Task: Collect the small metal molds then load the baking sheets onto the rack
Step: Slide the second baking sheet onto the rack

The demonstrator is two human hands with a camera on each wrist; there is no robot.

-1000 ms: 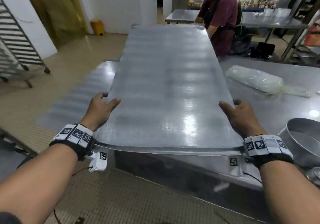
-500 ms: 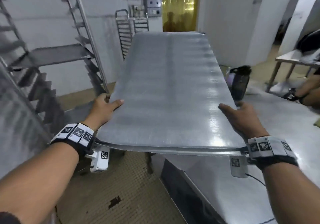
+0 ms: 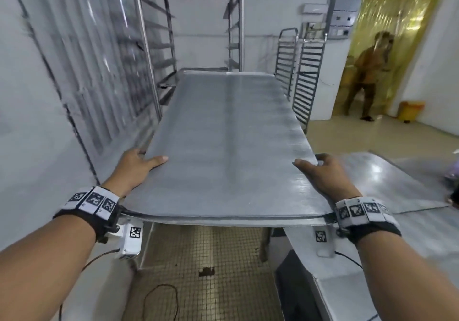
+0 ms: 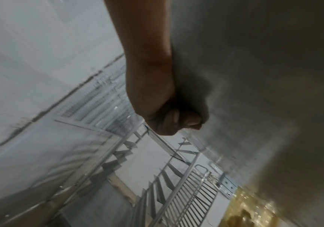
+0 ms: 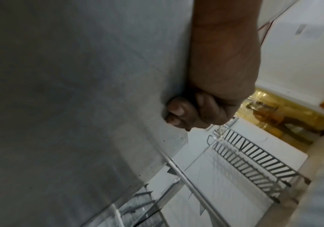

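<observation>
A large grey baking sheet (image 3: 223, 146) is held level in the air, long side pointing away from me. My left hand (image 3: 135, 165) grips its left edge, thumb on top and fingers curled beneath (image 4: 178, 121). My right hand (image 3: 323, 174) grips the right edge the same way, fingers curled under the sheet's underside (image 5: 184, 113). A tall steel rack (image 3: 188, 35) with side rails stands straight ahead, just past the sheet's far end. The sheet's underside (image 4: 264, 92) fills much of both wrist views. No small molds are in view.
Two narrower racks (image 3: 300, 72) stand against the back wall at right. A steel table (image 3: 387, 184) lies low at my right. A person (image 3: 367, 77) stands in the yellow-curtained doorway. A white wall panel (image 3: 37, 122) runs along my left. Tiled floor with a cable (image 3: 161, 296) is below.
I have turned left with the sheet, away from the work table. The tall rack has come from the left side to straight ahead. Both hands keep the same grip.
</observation>
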